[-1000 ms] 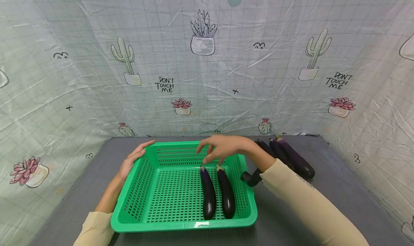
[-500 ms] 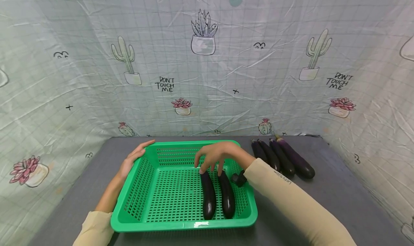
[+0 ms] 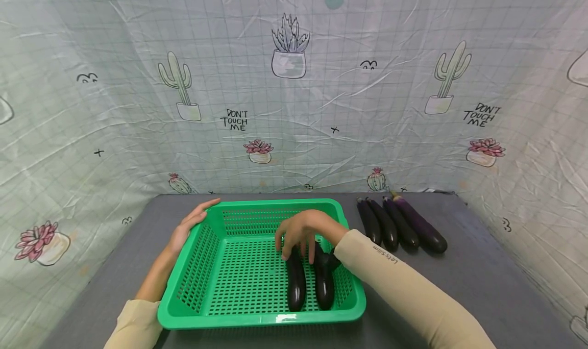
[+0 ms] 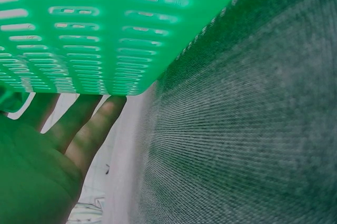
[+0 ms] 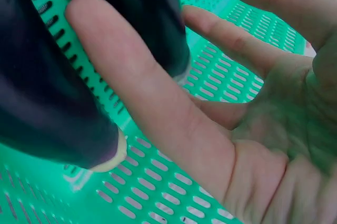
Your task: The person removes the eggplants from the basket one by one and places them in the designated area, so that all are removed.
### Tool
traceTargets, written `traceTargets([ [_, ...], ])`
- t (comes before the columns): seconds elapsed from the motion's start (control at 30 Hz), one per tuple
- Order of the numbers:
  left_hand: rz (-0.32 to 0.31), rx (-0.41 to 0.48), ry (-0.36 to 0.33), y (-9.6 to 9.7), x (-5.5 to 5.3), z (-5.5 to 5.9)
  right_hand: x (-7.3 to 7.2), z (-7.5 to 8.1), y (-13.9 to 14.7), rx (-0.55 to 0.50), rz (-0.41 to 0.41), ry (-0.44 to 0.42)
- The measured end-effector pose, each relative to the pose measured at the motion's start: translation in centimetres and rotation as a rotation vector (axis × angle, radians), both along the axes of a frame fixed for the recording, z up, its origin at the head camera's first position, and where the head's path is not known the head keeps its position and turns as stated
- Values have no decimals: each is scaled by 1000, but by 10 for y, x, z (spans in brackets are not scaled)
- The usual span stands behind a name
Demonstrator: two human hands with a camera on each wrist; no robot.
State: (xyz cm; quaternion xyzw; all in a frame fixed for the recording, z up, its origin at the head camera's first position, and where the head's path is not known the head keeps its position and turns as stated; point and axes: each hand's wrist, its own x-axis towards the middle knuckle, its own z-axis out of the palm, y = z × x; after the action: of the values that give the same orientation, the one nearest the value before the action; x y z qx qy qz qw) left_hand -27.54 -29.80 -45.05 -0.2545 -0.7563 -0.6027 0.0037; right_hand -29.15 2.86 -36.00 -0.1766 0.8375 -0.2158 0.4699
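A green perforated plastic basket [image 3: 261, 319] holds two dark purple eggplants lying lengthwise in its right half: a left eggplant [image 3: 296, 288] and a right eggplant [image 3: 325, 290]. My right hand [image 3: 299, 230] reaches down over their stem ends with fingers spread, hiding part of them. In the right wrist view, a straight finger [image 5: 131, 71] points into the gap between a near eggplant [image 5: 52, 103] and a farther eggplant [image 5: 142, 13]. My left hand [image 3: 184, 226] rests on the basket's left rim. Its fingers [image 4: 97, 126] extend straight against the basket in the left wrist view.
Several more eggplants [image 3: 399, 224] lie side by side on the grey tabletop [image 3: 409, 282], right of the basket. A cactus-print curtain [image 3: 294, 114] hangs behind and at both sides. A black wrist camera [image 3: 328, 259] sits under my right wrist, close above the right eggplant.
My right hand has moved down and nearer over the two eggplants, its fingers lowering beside the left one. The loose eggplants on the right came into fuller view. My left hand and the basket stayed put.
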Motion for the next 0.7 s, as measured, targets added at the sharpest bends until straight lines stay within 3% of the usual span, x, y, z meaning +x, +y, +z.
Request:
traceTargets([
  [0.17,-82,79,-30,-1,-1,0,4,-5,-3,15,6,-2],
  [0.37,4,-11,33,-1,-2,-1,8,-8,-4,22,63,-3],
  [0.5,48,-57,36,-1,-3,-1,10,-12,-4,23,74,-6],
  [0.7,20,-24,15,0,-1,1,10,-15,-6,-7,73,9],
])
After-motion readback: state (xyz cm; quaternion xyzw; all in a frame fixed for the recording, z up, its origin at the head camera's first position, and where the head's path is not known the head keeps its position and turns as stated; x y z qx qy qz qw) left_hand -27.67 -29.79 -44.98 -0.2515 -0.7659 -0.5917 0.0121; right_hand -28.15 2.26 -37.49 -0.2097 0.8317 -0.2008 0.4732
